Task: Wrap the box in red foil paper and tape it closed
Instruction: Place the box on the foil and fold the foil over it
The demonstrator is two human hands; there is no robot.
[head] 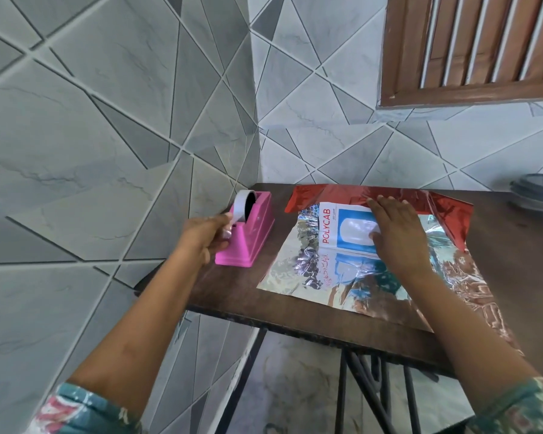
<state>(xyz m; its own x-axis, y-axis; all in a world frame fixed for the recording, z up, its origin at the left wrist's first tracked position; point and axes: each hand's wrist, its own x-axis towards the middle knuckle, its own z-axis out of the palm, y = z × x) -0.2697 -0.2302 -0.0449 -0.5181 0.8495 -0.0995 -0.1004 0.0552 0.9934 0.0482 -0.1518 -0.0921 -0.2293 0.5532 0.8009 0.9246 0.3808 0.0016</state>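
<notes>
Red foil paper (295, 270): spread silver side up on the worktop (514, 245), far edge folded toward the camera with the red side showing, lapping over the box top.
Box (336, 227): Polycab LED lamp carton, lying flat on the far half of the foil, mirrored in the silver just below it.
Right hand (395, 233): flat, fingers straight, pressing the red flap down on the box.
Left hand (206, 234): curled at the near end of the dispenser, pinching the loose end of the tape.
Tape dispenser (251, 236): pink plastic, left of the foil, not touching it, white tape roll (243, 203) sat in the top.
Hands: well apart, one each side.
Background: stacked plates (536, 192) at the far right edge, grey tiled wall (107, 120), brown louvred shutter (470, 48) up top.
</notes>
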